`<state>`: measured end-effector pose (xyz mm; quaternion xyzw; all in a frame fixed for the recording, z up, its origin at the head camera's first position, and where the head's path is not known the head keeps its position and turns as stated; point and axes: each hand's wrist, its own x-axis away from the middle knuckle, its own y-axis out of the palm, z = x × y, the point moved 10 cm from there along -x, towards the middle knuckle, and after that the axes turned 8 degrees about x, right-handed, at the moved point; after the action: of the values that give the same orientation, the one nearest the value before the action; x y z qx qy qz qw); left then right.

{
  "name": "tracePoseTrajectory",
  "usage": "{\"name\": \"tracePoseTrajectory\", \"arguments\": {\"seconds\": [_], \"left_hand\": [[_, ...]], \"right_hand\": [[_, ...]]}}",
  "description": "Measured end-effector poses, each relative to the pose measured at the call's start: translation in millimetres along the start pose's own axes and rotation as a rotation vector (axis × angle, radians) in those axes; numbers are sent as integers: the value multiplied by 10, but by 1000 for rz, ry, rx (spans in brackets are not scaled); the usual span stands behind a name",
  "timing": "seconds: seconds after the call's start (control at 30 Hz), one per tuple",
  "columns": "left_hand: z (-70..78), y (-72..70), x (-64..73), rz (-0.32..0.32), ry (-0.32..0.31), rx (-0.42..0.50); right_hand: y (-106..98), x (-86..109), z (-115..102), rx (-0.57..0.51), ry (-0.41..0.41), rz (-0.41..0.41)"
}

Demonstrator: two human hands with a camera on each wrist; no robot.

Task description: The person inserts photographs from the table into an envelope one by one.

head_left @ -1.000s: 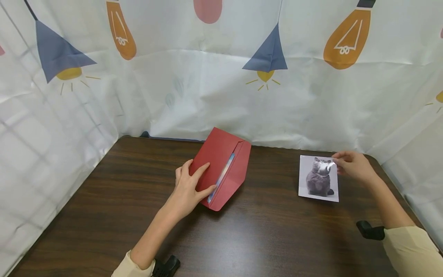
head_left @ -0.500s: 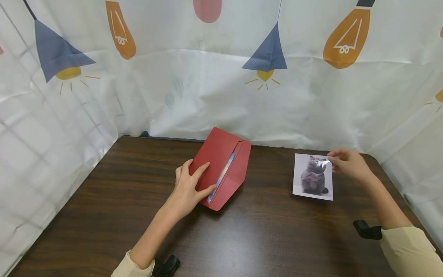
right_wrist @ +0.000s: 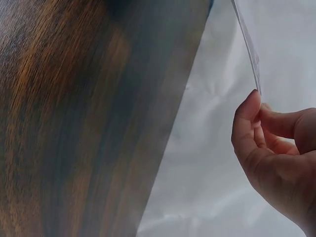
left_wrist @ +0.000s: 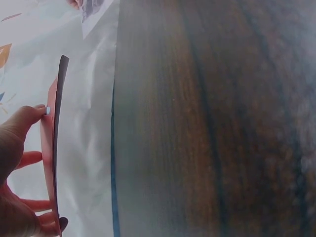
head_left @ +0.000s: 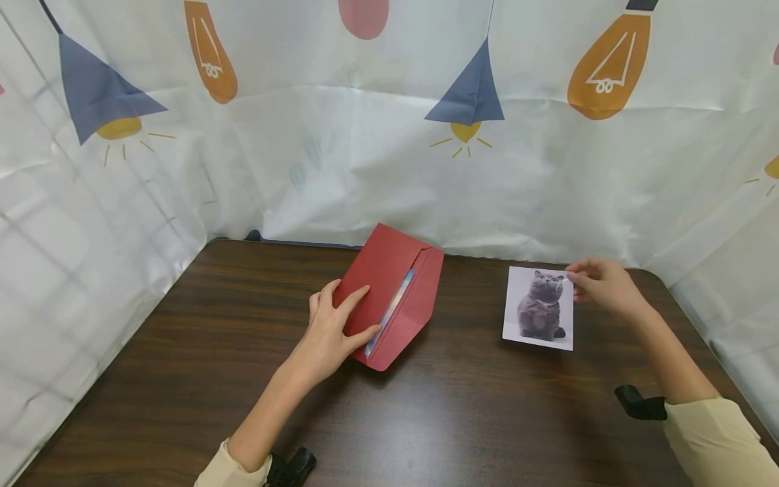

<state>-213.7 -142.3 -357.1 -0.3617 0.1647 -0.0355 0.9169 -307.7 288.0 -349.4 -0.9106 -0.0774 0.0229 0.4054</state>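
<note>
My left hand [head_left: 328,335] grips a red envelope [head_left: 386,267] by its lower left side and holds it tilted over the table. Its pointed flap [head_left: 410,308] is folded open, and a bluish-white edge of something [head_left: 398,297] shows in the slit. In the left wrist view, the thumb and several fingers [left_wrist: 32,157] touch the envelope, seen edge-on. Over on the right, a photo of a grey cat [head_left: 535,311] faces up, its upper right corner pinched between thumb and fingers of my right hand [head_left: 602,284]. The right wrist view shows that photo [right_wrist: 249,47] edge-on above the fingertips.
Both hands are above a dark wood-grain table [head_left: 438,419]. A white curtain [head_left: 292,155] printed with lamps and bulbs hangs behind it and along both sides. Each forearm wears a black device, one by the left cuff [head_left: 292,467], one by the right cuff [head_left: 639,404].
My right hand has carried the cat photo a little to the left, towards the envelope. The left hand and the envelope have hardly moved.
</note>
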Motion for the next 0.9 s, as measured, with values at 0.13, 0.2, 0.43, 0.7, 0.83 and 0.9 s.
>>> {"name": "tracePoseTrajectory", "arguments": {"seconds": [0.13,0.2,0.43,0.7,0.83,0.9], "left_hand": [[-1,-2,-2,1,0,-1],[0,-4,-3,3,-1,0],[-2,-8,-2,2,-10,2],[-5,6,-3,-16,-4,-10],[-12,16,-1,-28,-8,-7],[-13,18,1,-30,-7,-7]], "right_hand": [[25,-2,-43,-1,0,-7],[34,-4,-67,-3,2,-11],[66,-8,-172,-30,1,-24],[99,-9,-298,-66,-6,-38],[120,-11,-360,-71,-11,-44],[132,-15,-391,-80,-14,-47]]}}
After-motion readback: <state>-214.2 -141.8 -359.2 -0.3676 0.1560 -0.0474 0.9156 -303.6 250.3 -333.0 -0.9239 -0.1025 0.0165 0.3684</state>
